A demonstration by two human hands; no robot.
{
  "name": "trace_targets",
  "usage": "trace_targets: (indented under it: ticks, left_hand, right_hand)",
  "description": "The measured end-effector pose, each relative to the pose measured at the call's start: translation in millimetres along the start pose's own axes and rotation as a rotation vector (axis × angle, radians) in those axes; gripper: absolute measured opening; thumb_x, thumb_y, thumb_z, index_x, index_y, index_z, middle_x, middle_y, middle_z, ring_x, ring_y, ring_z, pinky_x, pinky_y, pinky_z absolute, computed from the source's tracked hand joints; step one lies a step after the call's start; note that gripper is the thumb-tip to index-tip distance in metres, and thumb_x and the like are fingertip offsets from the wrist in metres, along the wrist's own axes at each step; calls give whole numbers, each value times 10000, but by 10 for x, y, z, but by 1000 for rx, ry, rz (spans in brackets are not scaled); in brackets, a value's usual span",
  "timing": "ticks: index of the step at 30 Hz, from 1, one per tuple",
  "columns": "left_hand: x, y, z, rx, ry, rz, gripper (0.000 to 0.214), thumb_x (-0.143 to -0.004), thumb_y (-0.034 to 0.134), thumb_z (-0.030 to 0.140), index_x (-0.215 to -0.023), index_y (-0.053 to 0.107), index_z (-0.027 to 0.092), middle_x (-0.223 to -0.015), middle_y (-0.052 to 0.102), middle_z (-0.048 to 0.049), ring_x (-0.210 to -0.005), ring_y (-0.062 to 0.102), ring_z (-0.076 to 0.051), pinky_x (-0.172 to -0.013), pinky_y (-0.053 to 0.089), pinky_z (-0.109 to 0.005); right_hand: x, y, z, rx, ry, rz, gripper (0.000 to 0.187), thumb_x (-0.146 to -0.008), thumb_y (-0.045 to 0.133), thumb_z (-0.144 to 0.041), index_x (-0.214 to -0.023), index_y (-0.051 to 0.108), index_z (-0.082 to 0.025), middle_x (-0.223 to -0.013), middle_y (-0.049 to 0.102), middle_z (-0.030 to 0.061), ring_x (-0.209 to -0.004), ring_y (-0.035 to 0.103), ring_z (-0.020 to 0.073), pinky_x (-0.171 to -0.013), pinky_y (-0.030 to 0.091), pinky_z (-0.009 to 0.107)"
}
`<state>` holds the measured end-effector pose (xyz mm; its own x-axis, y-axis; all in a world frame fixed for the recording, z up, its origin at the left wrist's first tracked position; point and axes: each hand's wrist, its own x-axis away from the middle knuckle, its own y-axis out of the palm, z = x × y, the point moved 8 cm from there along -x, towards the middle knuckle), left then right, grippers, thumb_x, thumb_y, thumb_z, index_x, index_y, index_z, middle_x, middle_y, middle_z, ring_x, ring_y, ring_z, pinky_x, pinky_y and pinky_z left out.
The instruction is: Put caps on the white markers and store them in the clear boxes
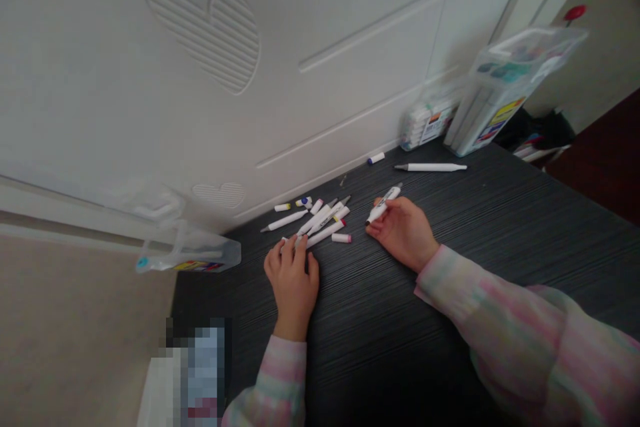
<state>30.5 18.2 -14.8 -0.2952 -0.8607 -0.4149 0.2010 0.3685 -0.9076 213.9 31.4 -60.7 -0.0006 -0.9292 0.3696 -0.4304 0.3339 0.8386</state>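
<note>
R hand (403, 230) grips 1 marker (383, 205); L hand (293, 277) flat, open, touching marker pile (317, 220).

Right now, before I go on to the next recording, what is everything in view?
dark wood-grain table: one, black-grey, lower right.
pile of white plastic markers: several, white with coloured ends, mid-table near the wall.
loose marker caps: a few, pink, yellow and blue-ended, around the pile.
lone white marker: one, grey tip, farther right.
flat clear plastic case: one, lying at the table's left edge.
clear plastic marker boxes: two, back right corner.
white heart-embossed panel: one, behind the table.
left hand: one, flat, fingertips on the pile.
right hand: one, holding a stubby white marker.
</note>
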Motion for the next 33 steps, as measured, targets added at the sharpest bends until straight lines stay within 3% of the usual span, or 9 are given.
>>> trace_targets:
  ticks: [13, 20, 29, 33]
  left_hand:
    - [38, -17, -186, 16, -48, 43, 188, -785, 498, 175, -895, 650, 157, -939, 647, -104, -998, 486, -278, -885, 385, -450]
    - [47, -79, -258, 31, -79, 71, 201, -787, 486, 201, -922, 618, 135, -929, 616, -125, -939, 517, -265, -871, 393, -445]
    - [48, -8, -89, 2, -17, -28, 262, -789, 498, 213, -1001, 641, 158, -1004, 605, -122, -988, 456, -283, -876, 373, -453]
    - [38, -16, -130, 84, -68, -20, 229, -778, 507, 207, -947, 651, 149, -1003, 608, -126, -990, 465, -287, -897, 356, -461]
  right_hand:
    - [-15, -29, 8, 9, 5, 5, 63, -639, 524, -199, -588, 519, -162, -443, 423, -40, -412, 328, 70, -460, 283, 231]
    - [-15, -21, -1, 21, -1, -6, 76, -633, 537, -202, -577, 501, -164, -452, 412, -45, -421, 325, 67, -460, 288, 230]
    - [-43, -54, 60, 102, -4, -11, 127, -653, 647, -242, -629, 551, -163, -497, 463, -50, -461, 376, 61, -483, 323, 210]
    - [-39, -50, 60, 103, 0, -7, 131, -647, 649, -245, -625, 553, -158, -494, 466, -51, -459, 377, 59, -485, 322, 212]
